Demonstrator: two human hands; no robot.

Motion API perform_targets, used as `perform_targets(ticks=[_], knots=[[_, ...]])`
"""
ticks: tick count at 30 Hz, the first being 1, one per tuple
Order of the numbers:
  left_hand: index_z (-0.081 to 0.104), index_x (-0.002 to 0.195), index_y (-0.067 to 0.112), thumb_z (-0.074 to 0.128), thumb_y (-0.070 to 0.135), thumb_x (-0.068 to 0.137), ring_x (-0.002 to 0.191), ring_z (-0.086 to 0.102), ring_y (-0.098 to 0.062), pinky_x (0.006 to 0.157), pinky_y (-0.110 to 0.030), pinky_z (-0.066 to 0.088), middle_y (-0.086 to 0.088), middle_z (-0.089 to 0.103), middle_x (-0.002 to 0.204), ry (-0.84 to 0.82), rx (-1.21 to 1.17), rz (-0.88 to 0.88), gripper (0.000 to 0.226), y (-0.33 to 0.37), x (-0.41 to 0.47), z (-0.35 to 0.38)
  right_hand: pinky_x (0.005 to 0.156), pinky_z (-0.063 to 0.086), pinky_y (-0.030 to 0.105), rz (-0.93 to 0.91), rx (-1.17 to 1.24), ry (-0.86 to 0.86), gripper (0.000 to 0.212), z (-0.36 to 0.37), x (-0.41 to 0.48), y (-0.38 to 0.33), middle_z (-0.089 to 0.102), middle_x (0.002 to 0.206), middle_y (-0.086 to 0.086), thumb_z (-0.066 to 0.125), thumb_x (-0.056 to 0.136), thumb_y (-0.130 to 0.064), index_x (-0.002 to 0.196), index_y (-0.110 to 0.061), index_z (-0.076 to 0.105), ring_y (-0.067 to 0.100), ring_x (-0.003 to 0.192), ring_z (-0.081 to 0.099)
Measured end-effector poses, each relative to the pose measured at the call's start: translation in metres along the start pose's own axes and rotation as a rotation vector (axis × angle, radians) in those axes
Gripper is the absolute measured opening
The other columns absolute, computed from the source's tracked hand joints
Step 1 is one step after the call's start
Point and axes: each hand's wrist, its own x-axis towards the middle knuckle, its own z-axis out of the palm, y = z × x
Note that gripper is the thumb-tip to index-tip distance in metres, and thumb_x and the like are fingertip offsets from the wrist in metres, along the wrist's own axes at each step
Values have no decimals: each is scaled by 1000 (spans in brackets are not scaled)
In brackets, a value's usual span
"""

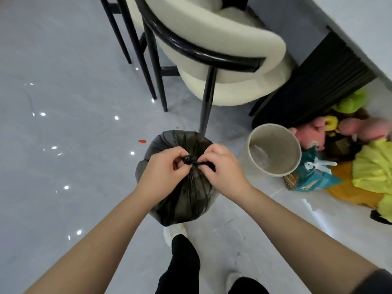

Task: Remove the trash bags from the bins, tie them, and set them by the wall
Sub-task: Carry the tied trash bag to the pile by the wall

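The round, full black plastic trash bag (184,200) is sitting in the middle of the scene, just near of the black-legged cream upholstered chair (222,39) and just left of the empty beige cylindrical bin (277,149), which is tilting its mouth toward the camera. The bag is already out of the bin. I cannot tell whether it is resting on the glossy grey floor (63,124) or hanging from the grip.

Both hands are working at the bag's gathered top. The left hand (163,168) is pinching the small tight black knot (187,161) between thumb and curled fingers. The right hand (222,166) is pinching the twisted tail that is running out of the knot to the right.

So the short strand is lying left to right between the two grips, and the bag's bulk is lying straight below them, toward the person's feet. Both hands are equally close to the knot. By my judgement the tying is nearly finished, and pulling the hands apart along that left-right line would be tightening it. After that, either hand could be lifting the bag by its neck.
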Motion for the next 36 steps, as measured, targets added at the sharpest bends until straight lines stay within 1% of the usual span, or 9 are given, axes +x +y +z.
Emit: perform_targets(ticks=[2, 5, 9, 11, 16, 19, 27, 31, 36], knots=[[63, 77, 24, 66, 13, 81, 56, 49, -3, 58, -13, 39, 9, 53, 60, -10, 17, -17, 12, 18, -11, -40, 86, 43, 32, -2, 22, -1, 10, -19, 1, -39, 57, 95, -6, 65, 84, -20, 91, -18, 71, 17, 96, 53], [63, 76, 24, 66, 13, 80, 56, 49, -4, 60, -21, 42, 9, 54, 59, -30, 63, -34, 12, 39, -22, -102, 86, 44, 38, -10, 2, -17, 9, -44, 12, -99, 60, 94, -9, 64, 84, -24, 89, -20, 71, 16, 95, 53], [61, 75, 28, 66, 9, 79, 54, 50, -2, 58, -16, 38, 9, 56, 59, -8, 51, -22, 20, 62, -32, -185, 84, 44, 42, -55, -52, -11, 9, -76, 38, -178, 62, 94, -11, 63, 85, -27, 87, -23, 70, 16, 96, 54], [62, 76, 28, 65, 10, 80, 57, 51, -2, 60, -21, 42, 9, 58, 62, 20, 52, -13, 19, 72, -34, -220, 86, 43, 43, -83, -61, -9, 8, -88, 55, -212, 62, 95, -11, 62, 86, -26, 87, -23, 70, 15, 98, 54], [64, 79, 28, 63, 15, 83, 62, 54, -6, 63, -26, 45, 6, 63, 69, 121, 50, 4, 13, 88, -27, -289, 90, 44, 45, -158, 17, -50, 15, -98, 99, -271, 63, 97, -11, 64, 83, -29, 98, -28, 68, 15, 99, 55], [65, 81, 27, 63, 16, 84, 65, 56, -8, 64, -22, 45, 5, 65, 72, 133, 49, 25, 12, 88, -12, -322, 88, 43, 45, -200, 20, -75, 16, -93, 132, -296, 64, 95, -9, 65, 82, -30, 98, -28, 70, 15, 97, 55], [66, 77, 26, 67, 15, 82, 56, 49, -3, 56, -10, 37, 9, 55, 59, 194, 35, -44, 12, 50, 84, -416, 88, 47, 38, -203, 173, -24, 9, -69, 272, -346, 64, 88, -9, 65, 84, -19, 88, -19, 73, 10, 91, 58], [67, 79, 27, 67, 14, 83, 58, 48, -3, 58, -11, 39, 8, 56, 64, 192, 11, -95, 13, 30, 141, -467, 89, 47, 39, -163, 153, -95, 10, -63, 354, -369, 65, 90, -8, 64, 85, -21, 90, -21, 73, 13, 94, 58], [67, 81, 24, 65, 14, 84, 61, 51, -6, 60, -15, 42, 5, 58, 67, 168, 63, -63, 11, 12, 221, -534, 87, 48, 38, -126, 156, -82, 10, -59, 448, -397, 65, 89, -7, 64, 85, -21, 90, -20, 73, 13, 92, 59]])
